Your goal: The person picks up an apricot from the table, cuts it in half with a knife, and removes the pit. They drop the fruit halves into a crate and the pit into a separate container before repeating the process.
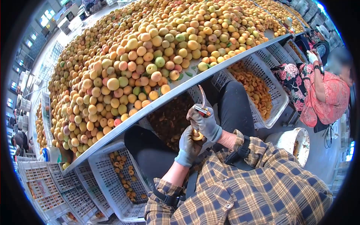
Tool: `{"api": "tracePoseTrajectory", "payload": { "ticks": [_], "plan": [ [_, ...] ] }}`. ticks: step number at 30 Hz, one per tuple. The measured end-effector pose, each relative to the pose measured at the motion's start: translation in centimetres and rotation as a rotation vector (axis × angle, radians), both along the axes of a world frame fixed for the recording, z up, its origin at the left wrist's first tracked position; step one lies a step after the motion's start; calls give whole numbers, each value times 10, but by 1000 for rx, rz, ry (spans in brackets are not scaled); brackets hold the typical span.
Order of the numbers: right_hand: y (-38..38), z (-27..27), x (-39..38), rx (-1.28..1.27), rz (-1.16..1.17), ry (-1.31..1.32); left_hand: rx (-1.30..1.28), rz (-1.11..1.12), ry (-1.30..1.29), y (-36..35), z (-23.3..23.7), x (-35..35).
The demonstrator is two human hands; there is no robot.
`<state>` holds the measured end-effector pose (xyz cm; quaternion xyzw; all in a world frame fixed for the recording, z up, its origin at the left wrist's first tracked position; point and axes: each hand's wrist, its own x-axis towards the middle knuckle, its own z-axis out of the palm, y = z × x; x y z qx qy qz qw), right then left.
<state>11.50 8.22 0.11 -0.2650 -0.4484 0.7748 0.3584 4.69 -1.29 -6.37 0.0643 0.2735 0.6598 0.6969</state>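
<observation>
Both my hands wear grey gloves with dark, stained fingers and meet above my lap. My left hand is closed around a cut yellow-orange fruit, whose hollow face shows. Just above it, my right hand grips a pruning tool with red on its handle and a curved part pointing up. Its lower end is hidden by my fingers. Below my hands, between my knees, a container holds dark, wet-looking scraps.
A metal-edged table bears a large heap of whole fruits. White crates with cut fruit stand left and right. A white bucket is at the right. Beyond it sits a person in a pink patterned top.
</observation>
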Motion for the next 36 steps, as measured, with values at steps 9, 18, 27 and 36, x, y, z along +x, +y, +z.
{"api": "tracePoseTrajectory", "payload": {
  "ticks": [9,18,27,36],
  "plan": [
    [-11,-3,-15,447,22,-147,-104,220,298,5,-2,10],
    [-14,6,-17,1036,184,-198,-104,283,614,7,-74,3],
    [2,1,-16,-306,-83,9,-272,136,506,3,-6,6],
    [12,-1,1,-307,-41,84,-215,-102,-252,13,24,-4]
  ]
}}
